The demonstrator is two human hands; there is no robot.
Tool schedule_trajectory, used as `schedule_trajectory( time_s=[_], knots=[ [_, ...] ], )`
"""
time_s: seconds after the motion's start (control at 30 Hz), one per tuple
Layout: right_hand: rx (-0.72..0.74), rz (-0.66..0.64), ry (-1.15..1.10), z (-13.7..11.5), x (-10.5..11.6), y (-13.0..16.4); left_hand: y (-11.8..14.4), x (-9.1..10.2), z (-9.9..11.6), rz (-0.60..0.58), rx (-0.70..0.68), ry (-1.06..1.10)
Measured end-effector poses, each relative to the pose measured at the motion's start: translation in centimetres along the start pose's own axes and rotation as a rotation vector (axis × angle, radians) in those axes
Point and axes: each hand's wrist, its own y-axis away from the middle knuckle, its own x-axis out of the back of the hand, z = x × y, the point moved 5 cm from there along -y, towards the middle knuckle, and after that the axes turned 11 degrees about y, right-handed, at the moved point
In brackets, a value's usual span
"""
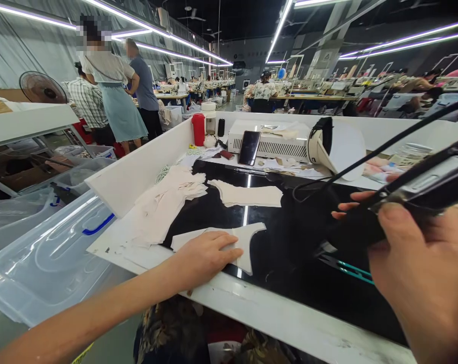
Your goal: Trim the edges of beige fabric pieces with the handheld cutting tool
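Pressing flat, the left hand point(206, 255) lies open, fingers spread, on a pale curved fabric piece point(229, 242) that rests limp and matte on the glossy black bench point(289, 237). The right hand point(426, 273) is closed around a dark, hard-looking corded tool point(414, 189), possibly an iron, blurred at this range.

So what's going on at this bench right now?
A person stands at a glossy black worktop in a garment workshop. Their left hand lies flat on a pale cream cut fabric piece near the front edge. Their right hand grips a dark corded hand tool, raised above the worktop. More cream fabric pieces lie piled to the left, and other people work in the background.
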Motion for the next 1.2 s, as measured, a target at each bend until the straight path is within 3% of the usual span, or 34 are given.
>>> schedule_trajectory(
  time_s=[0.13,0.27,0.5,0.7,0.93,1.2],
  knots=[
    [-0.046,0.062,-0.014,-0.8,-2.1,0.4,-0.7,0.4,0.5,0.029,-0.048,0.046],
    [-0.002,0.064,-0.078,-2.2,-3.6,1.7,-1.7,0.1,1.3,-0.072,-0.149,0.063],
    [-0.053,-0.061,-0.348,-3.7,-5.7,4.4,-2.5,-0.8,2.0,-0.100,-0.206,0.060],
    [-0.065,-0.097,-0.468,-3.8,-6.7,5.8,-2.5,-1.1,1.5,-0.030,-0.140,0.146],
    [-0.074,-0.047,-0.520,-3.6,-8.2,6.1,-2.3,-0.8,1.0,0.040,-0.084,0.306],
    [-0.064,-0.023,-0.523,-3.1,-8.9,6.1,-2.3,-1.0,0.9,0.016,-0.060,0.308]
  ],
)
